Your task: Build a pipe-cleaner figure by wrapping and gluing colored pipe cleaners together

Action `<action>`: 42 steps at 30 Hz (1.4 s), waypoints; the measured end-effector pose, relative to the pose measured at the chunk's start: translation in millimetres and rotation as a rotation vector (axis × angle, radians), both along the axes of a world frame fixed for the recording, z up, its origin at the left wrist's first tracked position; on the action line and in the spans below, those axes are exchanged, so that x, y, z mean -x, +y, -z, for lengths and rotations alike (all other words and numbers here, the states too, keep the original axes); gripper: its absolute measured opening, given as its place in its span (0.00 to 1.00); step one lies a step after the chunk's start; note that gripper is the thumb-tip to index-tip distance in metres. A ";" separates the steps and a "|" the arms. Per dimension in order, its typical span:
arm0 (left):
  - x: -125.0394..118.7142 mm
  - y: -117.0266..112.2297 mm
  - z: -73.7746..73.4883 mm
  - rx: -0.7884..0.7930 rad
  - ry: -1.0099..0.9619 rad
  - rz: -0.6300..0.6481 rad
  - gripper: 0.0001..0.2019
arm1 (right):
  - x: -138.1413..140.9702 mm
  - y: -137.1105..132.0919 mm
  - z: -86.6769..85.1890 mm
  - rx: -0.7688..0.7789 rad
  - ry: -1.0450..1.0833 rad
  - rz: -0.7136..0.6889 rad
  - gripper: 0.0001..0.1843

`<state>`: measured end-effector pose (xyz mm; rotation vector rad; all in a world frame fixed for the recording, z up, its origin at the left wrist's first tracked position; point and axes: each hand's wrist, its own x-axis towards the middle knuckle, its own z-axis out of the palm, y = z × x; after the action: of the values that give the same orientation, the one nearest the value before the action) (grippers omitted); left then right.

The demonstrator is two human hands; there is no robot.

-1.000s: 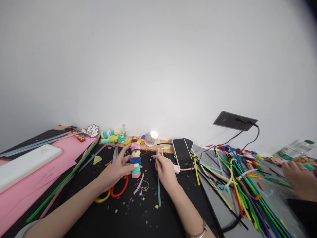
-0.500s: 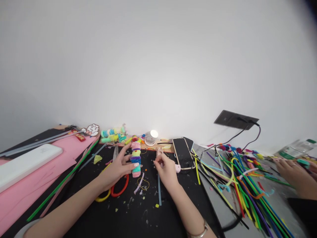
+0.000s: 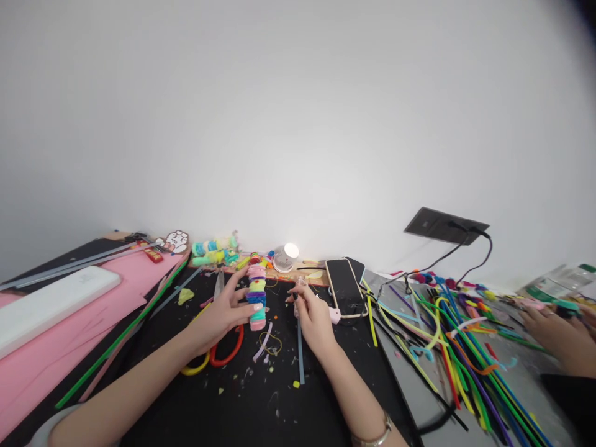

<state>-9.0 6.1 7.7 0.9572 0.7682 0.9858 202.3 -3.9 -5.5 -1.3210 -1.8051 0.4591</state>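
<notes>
Your left hand [image 3: 222, 315] is wrapped around the upright stack of fuzzy multicoloured pipe-cleaner coils [image 3: 256, 295], thumb on its lower part. It stands lower centre of frame on the black table [image 3: 261, 410]. Your right hand [image 3: 315, 318], just right of the stack, is pinched narrow on a small pale pink piece [image 3: 300, 284], too small to identify. Red-and-yellow-handled scissors [image 3: 222, 355] lie under the left hand. A black smartphone [image 3: 344, 287] lies right of the right hand. Loose coloured pipe cleaners [image 3: 460, 354] sprawl lower right, where another person's hand [image 3: 556, 335] rests.
</notes>
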 end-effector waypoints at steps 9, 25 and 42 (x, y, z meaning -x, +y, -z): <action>0.0 -1.5 -1.0 -0.025 0.006 0.011 0.42 | 2.3 3.9 6.5 -0.124 -0.301 -0.130 0.09; 0.3 -1.2 -0.8 -0.029 0.012 0.025 0.42 | 7.6 4.7 8.3 -0.171 -0.428 -0.156 0.09; 2.0 -2.7 -1.2 -0.095 0.154 0.147 0.45 | 18.8 -8.1 -5.5 -0.377 0.136 0.040 0.11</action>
<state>-11.0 3.4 8.9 1.1657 0.7724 0.8333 183.4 -12.1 0.0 -1.0364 -1.6507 0.1692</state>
